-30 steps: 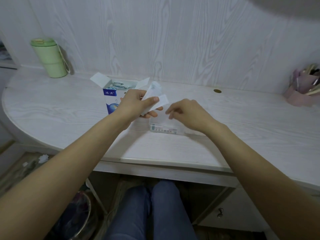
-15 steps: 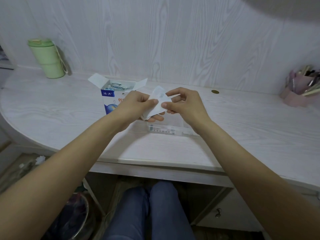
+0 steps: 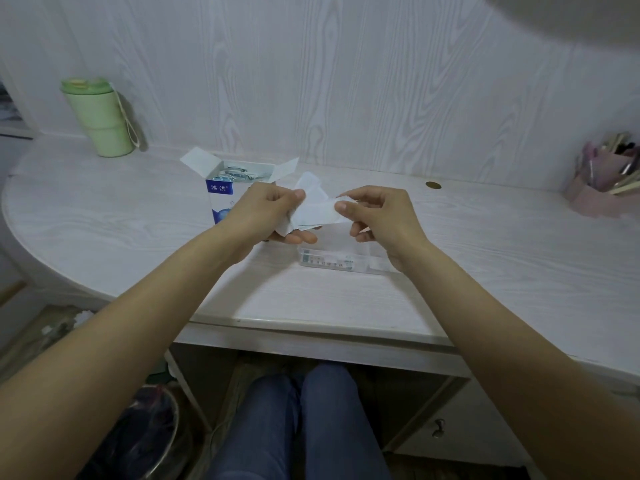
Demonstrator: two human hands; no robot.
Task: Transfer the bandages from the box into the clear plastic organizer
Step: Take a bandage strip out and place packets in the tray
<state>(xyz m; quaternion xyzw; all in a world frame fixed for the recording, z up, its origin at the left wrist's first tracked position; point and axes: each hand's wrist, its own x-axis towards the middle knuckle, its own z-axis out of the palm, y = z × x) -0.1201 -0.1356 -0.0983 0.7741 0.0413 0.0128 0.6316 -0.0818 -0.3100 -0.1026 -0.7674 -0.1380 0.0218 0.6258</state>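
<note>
organizer [image 3: 341, 261] — far part behind right hand [image 3: 375, 216] | box [image 3: 221, 199] — right side behind left hand [image 3: 266, 213]

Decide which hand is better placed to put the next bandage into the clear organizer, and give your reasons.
The right hand. It already pinches one end of a bandage from the stack held by the left hand, and it is directly above the clear organizer, so it probably only needs to lower it.

White bandages [image 3: 317, 211] fanned above the clear organizer [image 3: 341, 263], beside the open box [image 3: 228, 188].
</note>
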